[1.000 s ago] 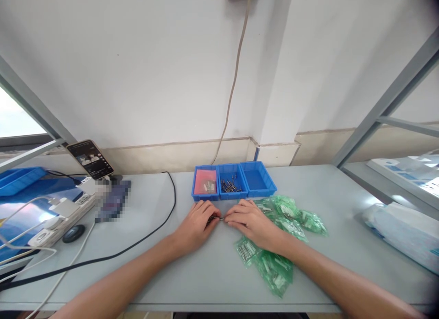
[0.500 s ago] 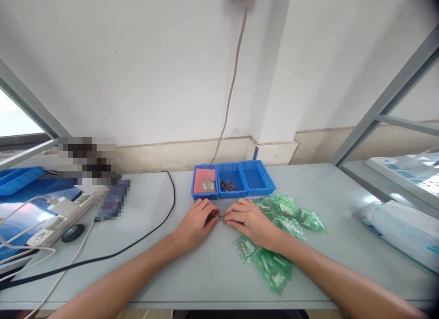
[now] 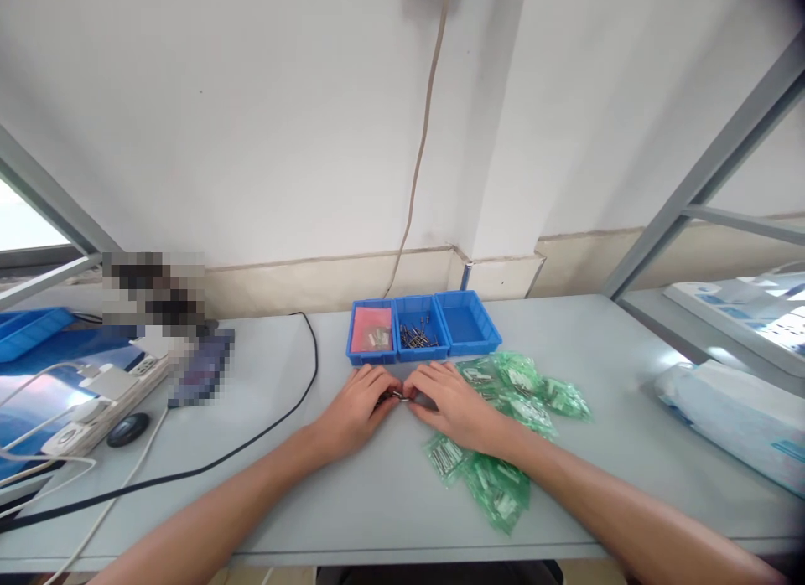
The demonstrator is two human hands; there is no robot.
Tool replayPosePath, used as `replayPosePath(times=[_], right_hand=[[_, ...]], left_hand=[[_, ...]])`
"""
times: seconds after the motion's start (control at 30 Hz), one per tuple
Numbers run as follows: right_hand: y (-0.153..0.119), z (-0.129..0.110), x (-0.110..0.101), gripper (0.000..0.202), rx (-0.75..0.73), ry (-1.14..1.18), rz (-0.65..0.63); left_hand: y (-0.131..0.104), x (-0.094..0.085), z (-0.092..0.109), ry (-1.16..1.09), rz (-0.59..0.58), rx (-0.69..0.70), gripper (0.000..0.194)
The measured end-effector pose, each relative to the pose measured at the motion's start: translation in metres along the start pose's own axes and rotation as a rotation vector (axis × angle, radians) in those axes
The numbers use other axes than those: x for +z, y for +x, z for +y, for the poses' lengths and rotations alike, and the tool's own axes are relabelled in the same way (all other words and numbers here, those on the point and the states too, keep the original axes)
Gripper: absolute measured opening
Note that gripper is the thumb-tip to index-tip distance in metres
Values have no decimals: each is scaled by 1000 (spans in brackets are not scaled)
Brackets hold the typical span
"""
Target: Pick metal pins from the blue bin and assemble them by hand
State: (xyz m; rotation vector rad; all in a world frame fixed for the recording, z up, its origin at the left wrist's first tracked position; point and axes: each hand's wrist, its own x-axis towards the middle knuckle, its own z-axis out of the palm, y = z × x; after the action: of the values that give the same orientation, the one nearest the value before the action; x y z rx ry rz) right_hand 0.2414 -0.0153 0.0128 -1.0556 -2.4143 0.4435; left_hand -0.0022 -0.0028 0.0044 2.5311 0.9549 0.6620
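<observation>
My left hand [image 3: 355, 407] is closed around several small dark metal parts [image 3: 391, 396], which show between thumb and fingers. Close beside it, the fingertips of my right hand [image 3: 449, 401] pinch the end of a small metal piece [image 3: 402, 396] that sticks out from the left fingers. Behind the hands stand three joined blue bins: the left bin [image 3: 371, 358] holds a pink sheet and a small bag, the middle bin [image 3: 431, 352] holds thin metal parts, and the right bin [image 3: 466, 323] has nothing visible inside. Green bags of metal parts [image 3: 500, 489] lie around my right forearm.
A black cable [image 3: 251, 441] curves over the table [image 3: 352, 518] on the left, near a black mouse [image 3: 127, 429] and a white power strip [image 3: 75, 434]. At the right lies a white and blue plastic package [image 3: 735, 417]. Grey metal frames rise on both sides.
The view has shifted slightly. My right thumb and fingers have closed in nearer to my left fingertips, around the end of the metal piece.
</observation>
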Motion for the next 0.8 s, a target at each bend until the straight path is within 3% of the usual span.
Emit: replayPosePath(times=[0.5,0.8], right_hand=[[0,-4,2,11,59,-88,-8],[2,-1,6,15,8,-141,-13]], left_hand=[[-1,3,-2,-25,14,-34,7],[1,1,2,-3,8,-34,7]])
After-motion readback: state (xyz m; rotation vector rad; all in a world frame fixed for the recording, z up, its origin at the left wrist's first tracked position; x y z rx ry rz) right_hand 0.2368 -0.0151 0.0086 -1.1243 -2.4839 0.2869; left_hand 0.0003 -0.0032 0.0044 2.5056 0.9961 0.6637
